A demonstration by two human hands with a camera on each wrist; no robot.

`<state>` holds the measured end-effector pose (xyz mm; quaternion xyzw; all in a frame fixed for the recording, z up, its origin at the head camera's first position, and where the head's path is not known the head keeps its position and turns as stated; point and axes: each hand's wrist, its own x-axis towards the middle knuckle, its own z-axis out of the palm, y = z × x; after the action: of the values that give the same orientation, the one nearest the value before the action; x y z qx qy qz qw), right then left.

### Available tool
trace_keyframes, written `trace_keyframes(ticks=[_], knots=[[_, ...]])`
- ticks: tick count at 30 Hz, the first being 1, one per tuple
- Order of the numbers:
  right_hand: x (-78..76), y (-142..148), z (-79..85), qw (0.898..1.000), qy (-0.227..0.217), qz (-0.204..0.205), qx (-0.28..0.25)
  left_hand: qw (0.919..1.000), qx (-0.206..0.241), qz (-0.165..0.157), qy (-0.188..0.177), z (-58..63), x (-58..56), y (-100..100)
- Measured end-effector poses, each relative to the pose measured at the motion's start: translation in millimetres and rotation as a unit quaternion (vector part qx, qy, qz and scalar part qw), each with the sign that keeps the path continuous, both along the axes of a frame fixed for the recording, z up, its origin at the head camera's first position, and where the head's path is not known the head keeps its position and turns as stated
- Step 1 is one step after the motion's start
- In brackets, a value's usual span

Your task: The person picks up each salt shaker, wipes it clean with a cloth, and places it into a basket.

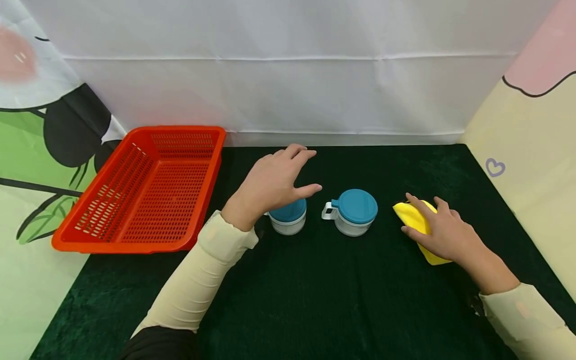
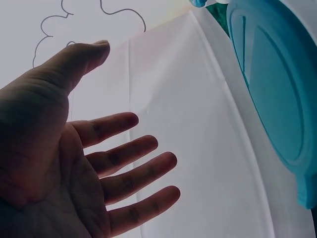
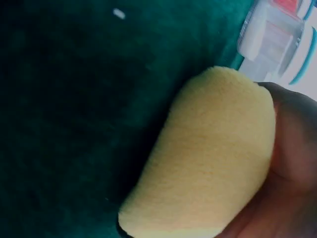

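My left hand (image 1: 274,181), fingers spread and thumb out, is above a seasoning jar with a blue lid (image 1: 289,212) and partly covers it in the head view. In the left wrist view the palm (image 2: 54,163) holds nothing, and a blue lid (image 2: 270,84) fills the upper right. A second blue-lidded jar (image 1: 355,212), its white handle pointing left, stands between the hands. On the right, my right hand (image 1: 445,231) rests over a folded yellow cloth (image 1: 416,217), thumb and index finger extended across it. In the right wrist view the cloth (image 3: 208,153) bulges beside the palm, hiding the fingertips.
An orange-red plastic basket (image 1: 166,200) with slotted walls stands at the left on the dark green tablecloth (image 1: 315,300). A white curtain (image 1: 292,95) hangs along the back, and printed panels (image 1: 531,165) flank the table.
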<state>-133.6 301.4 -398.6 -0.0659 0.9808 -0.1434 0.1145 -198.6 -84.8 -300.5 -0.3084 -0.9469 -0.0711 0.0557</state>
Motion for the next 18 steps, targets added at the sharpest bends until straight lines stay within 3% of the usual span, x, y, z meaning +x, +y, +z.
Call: trace_keyframes(ticks=[6,15,18], knots=[[2.7,-5,-9.8,1.000,0.021,0.013,0.006,1.0000,-0.002,0.002,-0.008,-0.4,0.0,-1],[6.8,-5,-16.3,0.991,0.112,0.039,0.062,0.9995,-0.012,0.008,-0.029,-0.5,0.3,-2],[7.3,-5,-16.1,0.990,0.118,0.051,0.060,0.9993,-0.014,0.008,-0.034,-0.8,0.0,-2]])
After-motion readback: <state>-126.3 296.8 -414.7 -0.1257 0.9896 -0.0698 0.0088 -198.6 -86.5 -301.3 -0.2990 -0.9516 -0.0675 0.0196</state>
